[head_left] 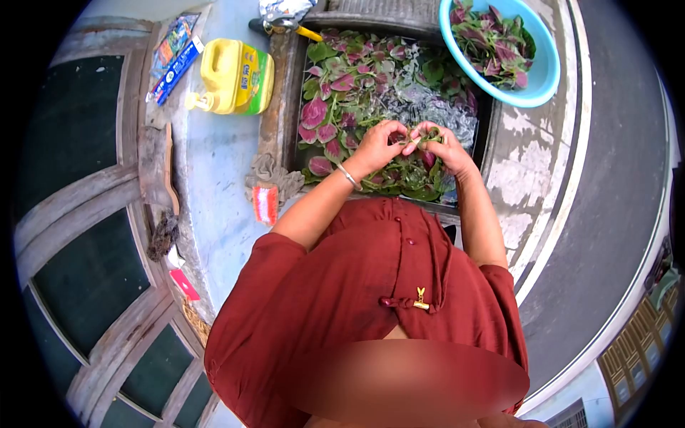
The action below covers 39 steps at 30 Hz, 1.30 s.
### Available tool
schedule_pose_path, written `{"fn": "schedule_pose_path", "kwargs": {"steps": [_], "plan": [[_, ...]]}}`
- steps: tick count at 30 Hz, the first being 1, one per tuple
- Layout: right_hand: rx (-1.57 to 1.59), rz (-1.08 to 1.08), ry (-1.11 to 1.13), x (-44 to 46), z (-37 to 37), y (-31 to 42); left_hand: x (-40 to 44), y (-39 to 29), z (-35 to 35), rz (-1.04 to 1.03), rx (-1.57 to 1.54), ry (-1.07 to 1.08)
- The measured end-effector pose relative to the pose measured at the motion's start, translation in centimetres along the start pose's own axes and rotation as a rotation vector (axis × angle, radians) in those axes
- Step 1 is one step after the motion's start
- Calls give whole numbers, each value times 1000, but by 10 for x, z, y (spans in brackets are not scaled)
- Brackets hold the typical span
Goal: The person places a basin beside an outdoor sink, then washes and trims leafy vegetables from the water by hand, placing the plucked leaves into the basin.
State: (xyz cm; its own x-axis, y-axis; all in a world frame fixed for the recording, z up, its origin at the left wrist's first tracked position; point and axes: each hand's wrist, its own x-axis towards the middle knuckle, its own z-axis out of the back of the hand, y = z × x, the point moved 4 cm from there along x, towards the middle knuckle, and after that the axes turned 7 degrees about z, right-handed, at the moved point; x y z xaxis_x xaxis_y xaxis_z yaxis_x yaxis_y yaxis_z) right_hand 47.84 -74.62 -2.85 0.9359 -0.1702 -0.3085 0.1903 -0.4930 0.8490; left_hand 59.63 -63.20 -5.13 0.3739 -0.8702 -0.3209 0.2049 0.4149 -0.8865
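Both hands are together over a sink (289, 143) of water with floating green and purple amaranth leaves (342, 83). My left hand (378, 146), a bracelet at its wrist, is closed in a pinch on a piece of amaranth (429, 138). Fingertips of my right hand (448, 150) are closed on the same small sprig, just beside the left ones. How the stem runs between the fingers is partly hidden. More leaves lie in the water right below both hands. Ripples and glints show at the sink's right side.
A light blue basin (548, 78) holding more amaranth stands at the sink's upper right corner. On the left ledge are a yellow jug (251, 78), a blue toothpaste box (175, 71), a grey cloth (275, 178) and a red-and-white sponge (265, 205). A yellow-handled tool (308, 33) rests at the back edge.
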Motion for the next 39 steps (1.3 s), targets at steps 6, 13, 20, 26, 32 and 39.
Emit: {"fn": "schedule_pose_path", "kwargs": {"steps": [6, 13, 20, 26, 32, 39], "plan": [[-111, 90, -133, 10, -6, -1, -1, 3, 9, -161, -118, -286], [-299, 96, -189, 20, -8, -7, -4, -8, 15, 18, -393, -143], [-767, 196, -347, 26, -10, -5, -2, -12, 24, -141, 21, -335], [-910, 162, -383, 28, -22, 6, -7, -30, 28, -359, 355, -467], [-715, 104, -575, 28, 25, -31, -2, -1, 33, -116, 27, -322], [-385, 104, -337, 23, 18, -2, -2, 21, 34, 137, -471, 7]]}}
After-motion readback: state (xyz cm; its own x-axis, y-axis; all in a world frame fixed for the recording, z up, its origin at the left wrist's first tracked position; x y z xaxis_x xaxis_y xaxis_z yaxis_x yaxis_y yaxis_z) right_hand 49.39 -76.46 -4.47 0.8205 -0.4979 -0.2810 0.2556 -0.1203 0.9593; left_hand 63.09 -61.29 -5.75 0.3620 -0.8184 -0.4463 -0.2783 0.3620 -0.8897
